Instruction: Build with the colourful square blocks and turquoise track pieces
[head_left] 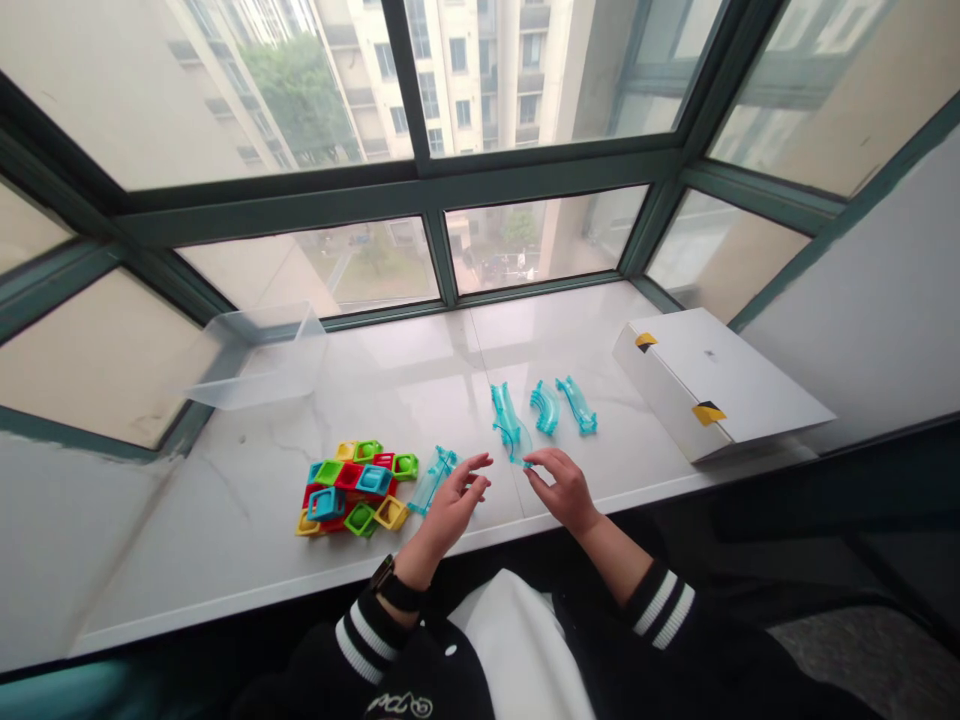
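Right hand [564, 488]: thumb and fingertips pinched together on the near end of a translucent, pale-blue plastic track piece [518, 442].
Pinched track piece: just above the white, marbled window sill [405, 370] or resting on it, which cannot be told; its far end meets or overlaps a straight turquoise plastic piece [503, 400].
Left hand [459, 492]: open, fingers loosely spread and holding nothing, a black watch [384, 574] at the wrist; it overlaps turquoise track parts [427, 484] in view, contact unclear.
Beyond the right hand: a curved turquoise plastic piece [546, 408], then another straight turquoise piece [577, 406], apart from each other.
Left of the left hand: a cluster of red, yellow, green and blue plastic blocks [350, 476].
Farther out: a clear, open plastic bin [259, 375] at left; a white box with yellow-and-black tabs [720, 372] at right.
Risk: the light pinch could let the piece slip or twist; a leftward sweep of the left hand could scatter the blocks.
Count: two hands, one pinched piece, two straight pieces and one curved beyond it, about a dozen visible blocks, one bin, one white box, two tabs; parts by the left hand uncountable.
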